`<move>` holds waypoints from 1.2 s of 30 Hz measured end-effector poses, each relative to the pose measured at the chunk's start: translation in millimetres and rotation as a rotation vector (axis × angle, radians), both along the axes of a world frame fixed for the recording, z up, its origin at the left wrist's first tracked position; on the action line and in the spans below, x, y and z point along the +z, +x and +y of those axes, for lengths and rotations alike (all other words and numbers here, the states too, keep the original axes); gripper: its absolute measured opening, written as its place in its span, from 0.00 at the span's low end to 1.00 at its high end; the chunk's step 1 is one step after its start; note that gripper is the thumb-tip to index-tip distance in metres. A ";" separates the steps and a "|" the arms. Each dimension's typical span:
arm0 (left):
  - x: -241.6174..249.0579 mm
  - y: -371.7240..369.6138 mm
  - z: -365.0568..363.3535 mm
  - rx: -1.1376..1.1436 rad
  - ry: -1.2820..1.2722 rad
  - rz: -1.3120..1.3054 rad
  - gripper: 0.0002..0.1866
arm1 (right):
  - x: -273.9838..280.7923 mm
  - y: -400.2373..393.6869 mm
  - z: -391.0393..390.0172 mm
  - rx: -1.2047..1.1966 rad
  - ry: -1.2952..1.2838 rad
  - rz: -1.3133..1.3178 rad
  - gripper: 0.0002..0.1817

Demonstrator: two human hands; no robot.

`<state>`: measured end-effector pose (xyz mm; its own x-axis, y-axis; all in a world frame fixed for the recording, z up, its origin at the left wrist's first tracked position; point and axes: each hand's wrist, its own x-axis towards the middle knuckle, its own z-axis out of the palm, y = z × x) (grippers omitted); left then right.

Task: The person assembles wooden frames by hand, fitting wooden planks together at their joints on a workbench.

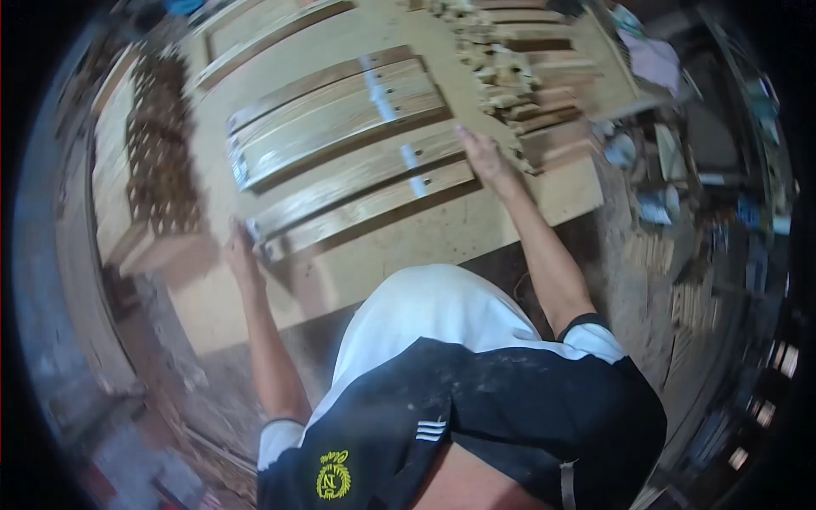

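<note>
Several long wooden slats lie side by side on a pale board, with whitish strips across them. My left hand (244, 255) is at the left ends of the two nearest slats, its fingers wrapped against the end. At the right end of the upper of these, a wooden slat (365, 178), is my right hand (490, 161), thumb and fingers against the wood. The front slat (374, 208) lies just below it, a narrow gap between them. Farther back sits a group of slats (331, 119) pressed together, touched by neither hand.
A stack of wooden pieces with holes (161, 144) stands at the left of the pale board (382, 246). Wooden pieces with rough ends (527, 76) are piled at the back right. A wooden frame (263, 38) lies at the back. Cluttered items line the right side.
</note>
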<state>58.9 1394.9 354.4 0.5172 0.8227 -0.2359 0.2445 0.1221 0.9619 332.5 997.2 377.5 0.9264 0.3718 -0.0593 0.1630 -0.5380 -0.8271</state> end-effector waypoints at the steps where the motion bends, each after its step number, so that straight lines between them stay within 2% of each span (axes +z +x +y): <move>1: 1.1 0.6 -7.1 0.006 -0.004 0.006 0.22 | -24.0 1.3 -8.8 -0.008 -0.035 0.014 0.35; 2: -11.4 -4.7 0.8 -0.029 -0.030 0.167 0.23 | -40.7 0.4 -17.4 -0.021 -0.074 0.031 0.36; 3: -2.1 -4.5 -8.5 -0.074 -0.048 0.185 0.24 | -30.1 -7.1 -18.3 -0.029 -0.097 0.086 0.35; 4: -31.1 -13.6 9.3 -0.109 0.038 0.129 0.25 | -17.5 -15.4 -19.3 -0.029 -0.113 0.141 0.34; 7: -23.2 -19.5 18.6 -0.023 -0.074 0.090 0.29 | -17.1 -19.3 -44.3 -0.127 -0.018 0.156 0.31; 8: -26.5 -20.8 21.2 0.004 0.055 0.043 0.30 | -1.0 -24.7 -52.2 -0.322 0.068 0.141 0.29; 11: -11.5 -16.2 21.9 -0.026 0.269 0.041 0.23 | -13.2 1.6 -104.2 -0.755 0.077 -0.085 0.35; 14: -1.6 7.8 7.8 -0.049 0.234 -0.070 0.21 | -15.4 36.7 -125.4 -0.976 -0.115 -0.154 0.43; 17: 10.3 31.5 -20.6 -0.239 0.250 -0.130 0.20 | 9.2 41.6 -109.1 -1.051 -0.315 0.140 0.50; 18: 25.5 42.4 -42.3 -0.218 0.216 -0.116 0.21 | -15.9 50.1 -123.7 -1.013 -0.228 0.055 0.52; 19: 37.3 47.8 -56.5 -0.230 0.226 -0.082 0.21 | -15.5 46.0 -132.0 -1.001 0.061 0.162 0.52; 21: 40.2 47.2 -68.5 -0.319 0.399 -0.059 0.21 | -8.1 25.0 -142.9 -0.933 0.633 0.368 0.54; 22: 47.7 47.8 -80.6 -0.306 0.337 -0.055 0.21 | 21.7 -0.1 -137.6 -0.938 0.734 0.321 0.49; 24: 67.0 45.6 -103.6 -0.284 0.207 -0.034 0.21 | 23.3 -27.7 -148.4 -0.841 0.833 0.220 0.46; 27: 54.5 41.1 -114.0 -0.309 0.126 -0.070 0.21 | 20.6 -52.4 -156.9 -0.707 1.076 0.098 0.38; 29: 48.1 46.6 -124.5 -0.387 0.155 -0.059 0.21 | 26.3 -62.8 -161.7 -0.557 1.306 0.214 0.32; 31: 44.3 50.8 -138.5 -0.462 0.175 -0.057 0.21 | 39.5 -72.1 -167.0 -0.325 1.549 0.541 0.30; 32: 44.7 56.8 -152.0 -0.493 0.183 -0.058 0.20 | 38.5 -74.7 -159.3 -0.291 1.639 0.605 0.34; 33: 46.0 62.1 -164.8 -0.518 0.195 -0.057 0.20 | 36.8 -78.5 -151.9 -0.258 1.777 0.722 0.35; 36: 76.2 80.3 -209.5 -0.709 0.282 -0.041 0.21 | 27.4 -89.2 -132.2 0.033 1.982 0.767 0.32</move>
<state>139.2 1185.4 430.5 0.9478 0.3169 -0.0347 0.1357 -0.3026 0.9434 243.3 865.0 404.9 0.9085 0.4128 0.0650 -0.4108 0.9107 -0.0422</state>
